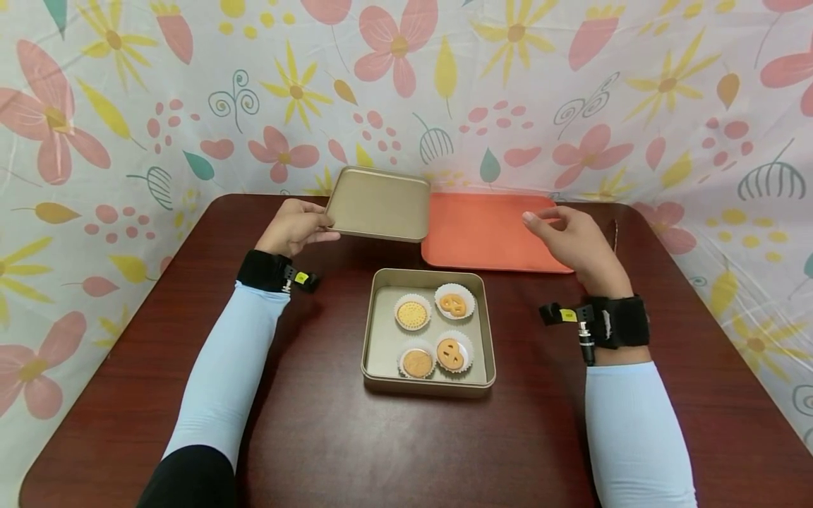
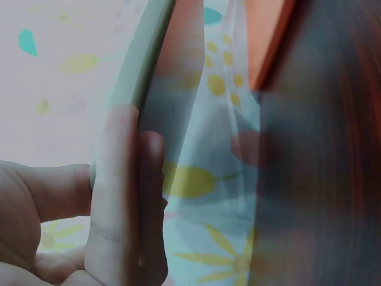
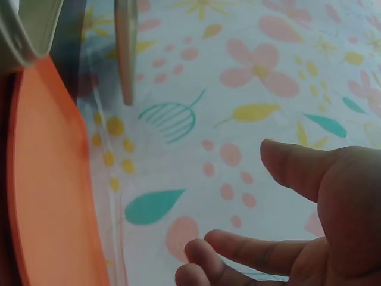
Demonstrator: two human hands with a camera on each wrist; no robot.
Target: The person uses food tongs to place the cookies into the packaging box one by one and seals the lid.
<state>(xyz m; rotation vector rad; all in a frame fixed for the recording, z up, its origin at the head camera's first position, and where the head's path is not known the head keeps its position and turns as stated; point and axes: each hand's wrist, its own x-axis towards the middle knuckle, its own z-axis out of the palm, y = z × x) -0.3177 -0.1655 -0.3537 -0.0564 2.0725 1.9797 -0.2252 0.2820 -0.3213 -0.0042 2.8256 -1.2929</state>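
A shallow gold tin lid (image 1: 381, 204) is tilted up at the back of the table. My left hand (image 1: 297, 227) grips it by its left edge, thumb on one face and fingers on the other, as the left wrist view shows on the lid's rim (image 2: 143, 65). Over the right end of an orange tray (image 1: 489, 233) hovers my right hand (image 1: 574, 243), fingers loosely bent and holding nothing. Between the arms sits an uncovered gold square tin (image 1: 428, 387). Inside are a round yellow biscuit (image 1: 412, 315), a plain round biscuit (image 1: 417, 364) and two pretzel-shaped biscuits (image 1: 454, 305), each in a white paper cup.
The dark wooden table (image 1: 317, 423) ends at a flower-printed cloth (image 1: 406, 106) behind it. The orange tray lies flat along the back edge, just right of the lid. Beside the right wrist, part of a thin dark object (image 1: 613, 233) shows; its kind is unclear.
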